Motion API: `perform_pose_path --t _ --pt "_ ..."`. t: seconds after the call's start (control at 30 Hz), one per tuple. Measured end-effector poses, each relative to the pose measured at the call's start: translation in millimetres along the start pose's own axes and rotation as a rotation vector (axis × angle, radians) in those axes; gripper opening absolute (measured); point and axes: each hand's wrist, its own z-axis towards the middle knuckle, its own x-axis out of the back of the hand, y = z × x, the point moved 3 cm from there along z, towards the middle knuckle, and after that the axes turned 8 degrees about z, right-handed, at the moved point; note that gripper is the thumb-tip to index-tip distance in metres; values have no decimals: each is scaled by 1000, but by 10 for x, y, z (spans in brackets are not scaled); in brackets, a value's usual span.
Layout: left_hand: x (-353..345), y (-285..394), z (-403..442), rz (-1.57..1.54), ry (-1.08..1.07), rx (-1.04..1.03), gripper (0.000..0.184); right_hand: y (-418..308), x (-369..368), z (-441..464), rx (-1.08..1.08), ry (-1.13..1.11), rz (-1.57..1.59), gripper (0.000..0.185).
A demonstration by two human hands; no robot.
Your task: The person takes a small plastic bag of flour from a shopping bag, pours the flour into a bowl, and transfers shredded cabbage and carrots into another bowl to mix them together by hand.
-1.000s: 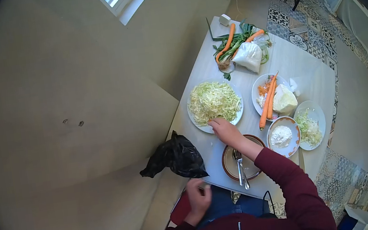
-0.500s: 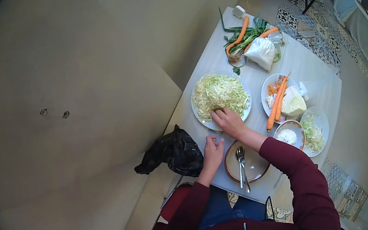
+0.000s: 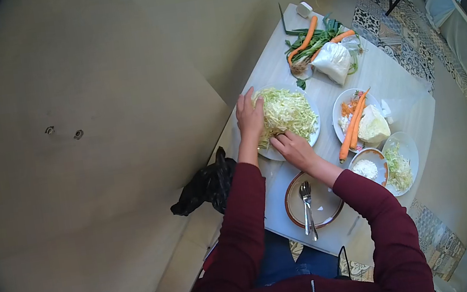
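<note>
A heap of pale green shredded cabbage (image 3: 288,111) fills a white plate (image 3: 317,129) on the table. My left hand (image 3: 250,120) lies along the left side of the heap, fingers stretched out and apart, touching the shreds. At the near edge of the same heap is my right hand (image 3: 293,148), its fingers curled down into the cabbage; the fingertips are partly hidden. Just below my right hand, a brown-rimmed plate (image 3: 293,221) bears a fork and a spoon (image 3: 308,207).
On the right stand a plate with carrots (image 3: 355,127) and a cabbage piece (image 3: 372,125), a bowl of white stuff (image 3: 366,169) and a dish of shreds (image 3: 399,167). Greens (image 3: 320,38) and a white-filled bag (image 3: 332,63) lie at the far end. A black bag (image 3: 209,185) hangs left.
My left hand has moved up and away from me, from beside the black bag to the left side of the cabbage heap. My right hand stays at the heap's near edge.
</note>
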Motion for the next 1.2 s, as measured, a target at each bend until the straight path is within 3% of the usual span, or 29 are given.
perform_pose_path --t 0.1,0.2,0.4,0.53,0.63,0.97,1.2 --pt "-60 62 -52 107 -310 249 60 16 -10 -15 -39 -16 0 15" --pt "-132 -22 -144 86 -287 207 66 30 -62 11 -52 -127 -21 15" --pt "-246 -40 -382 167 -122 62 71 123 -6 -21 -82 -67 157 17" --pt "-298 -62 -404 177 -77 38 74 195 92 -83 -257 -51 404 15" --pt "-292 -60 -392 199 -92 47 72 205 178 -71 -285 114 561 18" --pt "-288 -41 -392 195 -98 62 72 309 136 -229 -768 240 1068 22" --pt "-284 -43 -400 209 -96 67 71 243 285 -213 -836 309 1215 19"
